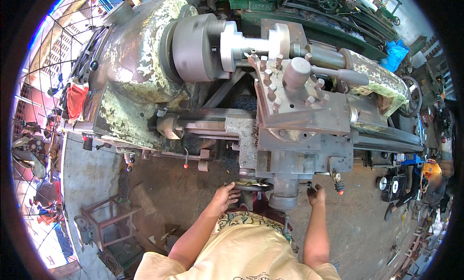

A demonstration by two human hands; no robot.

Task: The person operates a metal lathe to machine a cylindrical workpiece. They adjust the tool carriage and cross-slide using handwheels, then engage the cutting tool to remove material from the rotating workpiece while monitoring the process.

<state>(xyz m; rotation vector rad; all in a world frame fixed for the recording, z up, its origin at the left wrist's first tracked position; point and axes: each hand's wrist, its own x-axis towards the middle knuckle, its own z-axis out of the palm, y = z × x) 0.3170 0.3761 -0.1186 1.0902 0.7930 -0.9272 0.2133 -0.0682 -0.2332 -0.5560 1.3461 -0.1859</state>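
My left hand (224,198) is at the left end of a dark handwheel (253,187) on the front of a large metal lathe, its fingers curled at the rim. My right hand (316,196) is raised beside a small lever with a black ball knob (309,184), thumb and fingers apart. Whether its fingertips touch the knob is hard to see. Beyond my hands, a shiny stepped metal workpiece (254,45) sits between the grey chuck (195,48) and the tailstock (328,56). The chuck looks blurred. A square tool post (296,74) with several bolts stands close to the workpiece.
The worn headstock (130,62) fills the left. A long clamping handle (340,75) sticks out from the tool post. A red-tipped lever (186,159) hangs under the bed. A metal-framed stand (108,222) is at lower left, and a green machine (261,19) stands behind.
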